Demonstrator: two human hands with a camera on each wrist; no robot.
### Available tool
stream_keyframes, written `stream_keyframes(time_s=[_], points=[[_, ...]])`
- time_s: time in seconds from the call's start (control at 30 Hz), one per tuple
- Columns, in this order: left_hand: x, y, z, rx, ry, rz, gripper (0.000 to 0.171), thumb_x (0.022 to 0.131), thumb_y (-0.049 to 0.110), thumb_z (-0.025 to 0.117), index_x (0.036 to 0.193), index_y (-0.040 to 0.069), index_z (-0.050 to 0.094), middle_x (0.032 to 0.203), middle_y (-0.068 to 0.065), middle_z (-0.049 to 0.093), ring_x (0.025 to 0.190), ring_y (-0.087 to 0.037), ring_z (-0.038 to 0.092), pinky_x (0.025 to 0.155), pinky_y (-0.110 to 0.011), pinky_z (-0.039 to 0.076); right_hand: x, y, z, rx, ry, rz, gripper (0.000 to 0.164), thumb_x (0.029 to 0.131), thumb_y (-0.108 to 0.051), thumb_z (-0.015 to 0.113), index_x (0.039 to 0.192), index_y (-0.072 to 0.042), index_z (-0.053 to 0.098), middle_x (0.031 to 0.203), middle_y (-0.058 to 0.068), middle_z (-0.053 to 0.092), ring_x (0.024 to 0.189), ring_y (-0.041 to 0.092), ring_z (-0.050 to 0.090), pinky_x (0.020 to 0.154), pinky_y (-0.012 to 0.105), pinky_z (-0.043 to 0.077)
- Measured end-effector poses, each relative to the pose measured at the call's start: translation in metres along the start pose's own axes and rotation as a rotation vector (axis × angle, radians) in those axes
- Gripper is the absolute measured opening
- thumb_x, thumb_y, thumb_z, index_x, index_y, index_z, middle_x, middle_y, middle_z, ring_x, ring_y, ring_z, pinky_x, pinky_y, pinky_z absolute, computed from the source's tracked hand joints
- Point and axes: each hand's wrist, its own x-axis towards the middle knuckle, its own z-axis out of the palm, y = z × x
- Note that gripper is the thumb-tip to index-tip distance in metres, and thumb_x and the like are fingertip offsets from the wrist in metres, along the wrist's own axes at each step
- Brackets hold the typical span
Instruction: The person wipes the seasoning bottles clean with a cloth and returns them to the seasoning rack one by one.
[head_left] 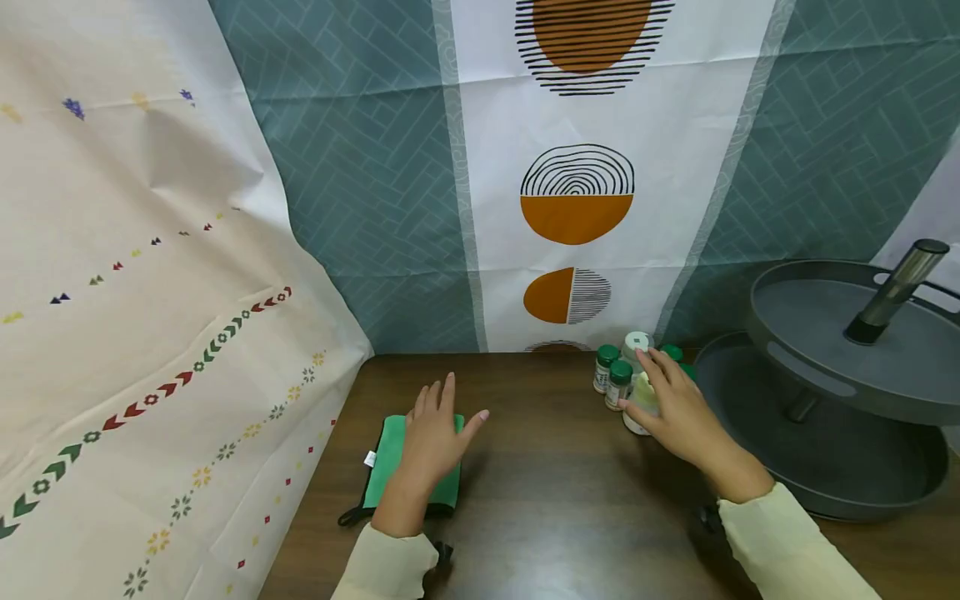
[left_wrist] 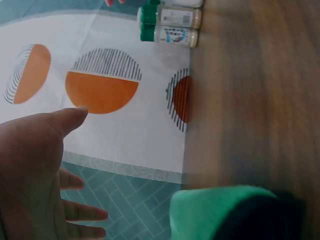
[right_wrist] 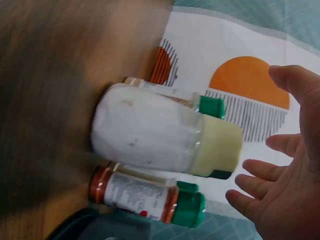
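Observation:
My left hand [head_left: 433, 437] is over a folded green cloth [head_left: 388, 467] with a dark edge, fingers spread and holding nothing. The cloth [left_wrist: 215, 205] lies below that hand in the left wrist view. My right hand [head_left: 678, 414] hovers by a cluster of bottles, its fingers extended and apart. Nearest to it is a white jar [right_wrist: 145, 132] with a pale yellow lid, partly hidden by the hand in the head view. Beside the jar stand small spice bottles [head_left: 618, 383] with green caps, one holding reddish contents [right_wrist: 135, 195]. A white-topped container [head_left: 637, 342] stands behind.
A dark two-tier round tray stand [head_left: 825, 492] with a metal post [head_left: 896, 287] occupies the right side. Patterned cloth [head_left: 375, 167] hangs along the table's back edge, and a cream cloth [head_left: 187, 292] drapes on the left. The brown wooden table [head_left: 540, 500] lies between the hands.

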Motion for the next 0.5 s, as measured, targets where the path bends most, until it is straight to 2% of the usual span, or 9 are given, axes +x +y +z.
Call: stream_keyframes(time_s=[0.13,0.3,0.4,0.5], points=[[-0.007,-0.006,0.005,0.06,-0.012,-0.046,0.084,0.094,0.059,0.061,0.155,0.007,0.037,0.156,-0.025,0.039,0.145,-0.046,0.036,0.109,-0.069,0.035,-0.001,0.007,0.003,-0.005,-0.017,0.021,0.08,0.095,-0.028,0.071,0.157,0.0,0.028,0.156,0.034,0.028,0.138,0.059,0.032,0.105,0.077,0.029],[-0.016,-0.009,0.013,0.183,-0.016,-0.063,0.074,0.088,0.052,0.072,0.135,-0.002,0.057,0.135,-0.028,0.052,0.125,-0.045,0.05,0.098,-0.062,0.047,-0.004,0.014,0.007,-0.025,-0.009,0.038,0.074,0.096,-0.024,0.069,0.154,0.003,0.032,0.152,0.034,0.033,0.134,0.059,0.036,0.104,0.076,0.031],[-0.02,-0.009,0.017,0.219,-0.015,-0.085,0.073,0.086,0.052,0.075,0.128,-0.005,0.061,0.124,-0.028,0.053,0.115,-0.043,0.053,0.09,-0.059,0.051,-0.004,0.015,0.009,-0.038,0.009,0.023,0.071,0.095,-0.022,0.07,0.151,0.004,0.036,0.148,0.034,0.037,0.133,0.056,0.038,0.104,0.074,0.031],[-0.022,-0.009,0.021,0.217,-0.032,-0.12,0.073,0.085,0.051,0.076,0.126,-0.007,0.06,0.123,-0.03,0.053,0.114,-0.045,0.053,0.083,-0.059,0.054,-0.003,0.015,0.01,-0.056,0.015,0.01,0.068,0.094,-0.022,0.071,0.15,0.004,0.04,0.145,0.032,0.041,0.133,0.052,0.038,0.104,0.073,0.032]])
